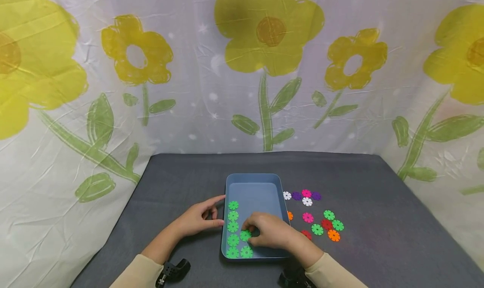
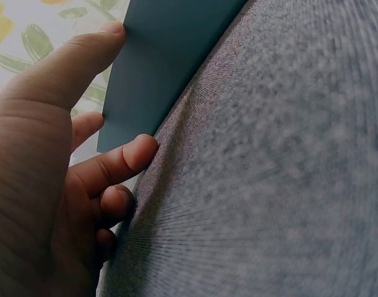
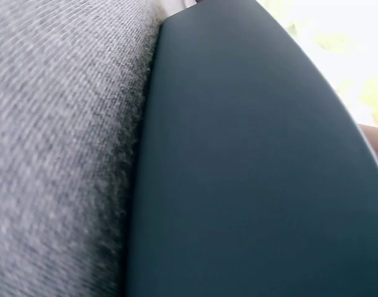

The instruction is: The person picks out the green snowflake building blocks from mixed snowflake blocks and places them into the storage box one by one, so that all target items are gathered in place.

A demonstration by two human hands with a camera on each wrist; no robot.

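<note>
From where I stand, a green disc (image 1: 245, 236) lies in the near part of the blue tray (image 1: 257, 195), pinched at its edge by the right hand (image 1: 273, 232), while the left hand (image 1: 198, 218), grasping nothing, touches the tray's outer left wall. Dark grey cloth (image 1: 189, 174) spreads beneath, with loose coloured discs (image 1: 308, 217) to the tray's right. Around it hang pale, creased sheets (image 1: 200, 111) printed with big yellow flowers (image 1: 242, 48).

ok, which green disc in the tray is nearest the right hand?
The upper green disc of the shorter, two-disc column: it alone sits in the pinch of the right hand.
</note>
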